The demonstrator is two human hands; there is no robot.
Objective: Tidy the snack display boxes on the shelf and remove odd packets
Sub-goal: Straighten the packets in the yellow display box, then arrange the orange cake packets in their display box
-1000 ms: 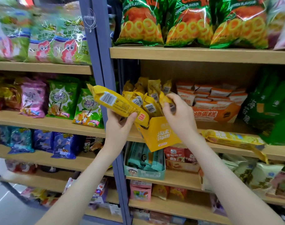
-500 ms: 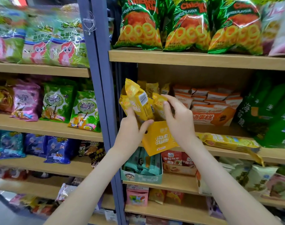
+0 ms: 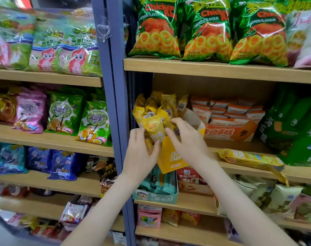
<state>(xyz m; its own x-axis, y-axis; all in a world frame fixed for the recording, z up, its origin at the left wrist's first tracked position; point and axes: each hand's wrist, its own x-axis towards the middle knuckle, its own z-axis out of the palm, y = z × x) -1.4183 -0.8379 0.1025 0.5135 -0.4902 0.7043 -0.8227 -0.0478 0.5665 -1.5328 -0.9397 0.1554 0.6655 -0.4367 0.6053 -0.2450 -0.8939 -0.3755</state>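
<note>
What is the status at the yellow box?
Left hand grips front packet at yellow box. Right hand pinches same packet. Loose yellow bag on shelf.

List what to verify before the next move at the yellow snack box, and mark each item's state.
1. Left hand grips the front yellow packet: ok.
2. Right hand has a hold on that packet: cannot tell; its fingers touch it, but a pinch is unclear.
3. Front packet seated in the yellow display box: not ok; it stands high above the box front.
4. Box sits back on the shelf: not ok; its front overhangs the edge.
5. No stray packets: not ok; a long yellow packet lies loose on the shelf to the right.
6. Orange display box in order: ok; its packets stand in rows.
</note>
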